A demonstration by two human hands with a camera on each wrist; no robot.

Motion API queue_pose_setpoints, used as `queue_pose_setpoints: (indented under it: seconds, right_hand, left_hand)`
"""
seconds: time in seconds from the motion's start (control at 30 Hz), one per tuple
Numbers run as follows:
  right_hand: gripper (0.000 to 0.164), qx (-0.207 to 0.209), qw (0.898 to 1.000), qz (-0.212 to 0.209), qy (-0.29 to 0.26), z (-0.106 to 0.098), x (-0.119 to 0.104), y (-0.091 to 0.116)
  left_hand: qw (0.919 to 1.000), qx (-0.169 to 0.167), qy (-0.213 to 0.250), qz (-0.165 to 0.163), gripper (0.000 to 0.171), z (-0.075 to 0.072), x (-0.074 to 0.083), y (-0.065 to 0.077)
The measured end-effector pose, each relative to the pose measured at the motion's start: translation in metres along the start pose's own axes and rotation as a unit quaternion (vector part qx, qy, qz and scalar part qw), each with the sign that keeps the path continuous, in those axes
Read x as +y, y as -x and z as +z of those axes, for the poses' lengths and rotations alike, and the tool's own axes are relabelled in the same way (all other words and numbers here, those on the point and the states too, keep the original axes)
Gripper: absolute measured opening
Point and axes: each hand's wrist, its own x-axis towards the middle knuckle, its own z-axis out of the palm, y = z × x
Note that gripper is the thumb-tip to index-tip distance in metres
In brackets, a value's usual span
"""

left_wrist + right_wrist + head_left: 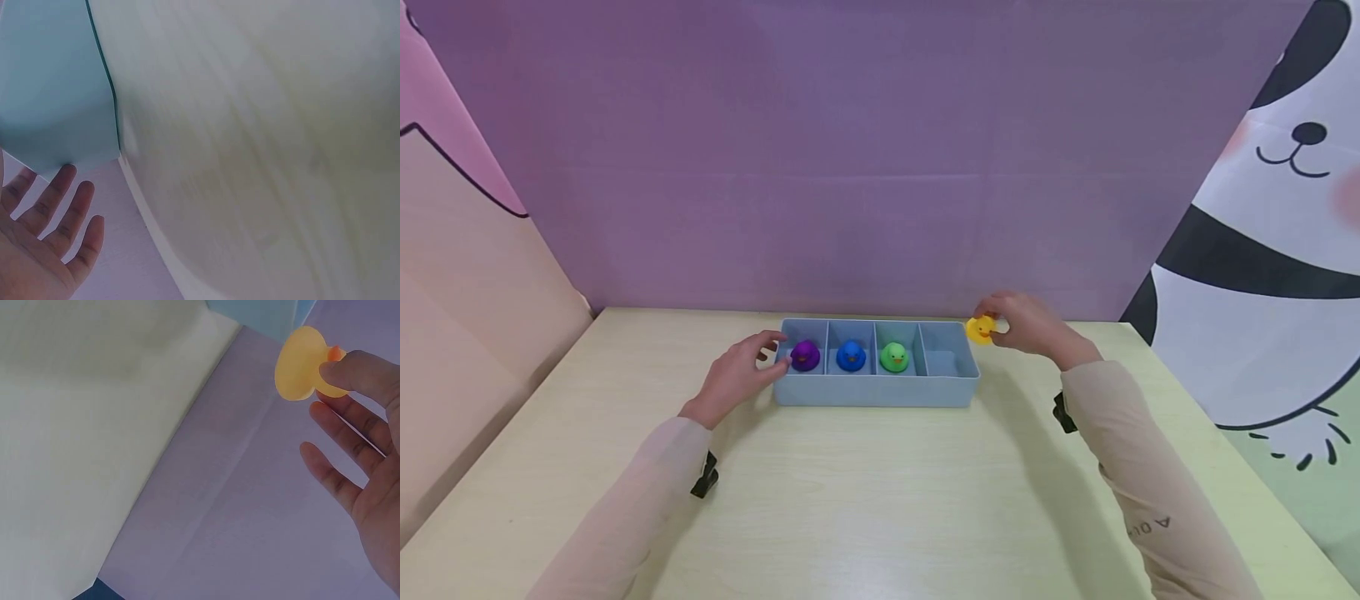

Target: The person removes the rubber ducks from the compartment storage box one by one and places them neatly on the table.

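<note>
Fingers and thumb of your right hand (1028,325) pinch the yellow duck (980,330) just beside the back right corner of the blue-grey tray (876,392), with the other fingers spread in the right wrist view. Your left hand (733,377) has its fingers loosely extended and apart at the tray's left end, though you cannot tell how firmly they touch. From your left, the purple duck (805,356), blue duck (851,357) and green duck (895,358) sit in separate compartments.
</note>
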Motion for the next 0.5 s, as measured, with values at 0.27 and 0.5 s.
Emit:
queue_pose_setpoints:
  seconds: [0.27,0.5]
  right_hand:
    - [0.028,0.003,1.000,0.004,0.008,0.011,0.008,0.011]
    - [0.028,-0.011,1.000,0.020,0.005,0.027,0.015,0.021]
  left_hand:
    - [1.0000,-0.001,0.002,-0.008,0.046,0.001,-0.001,-0.001]
    - [0.9999,-0.004,0.006,-0.012,0.046,0.000,0.000,-0.001]
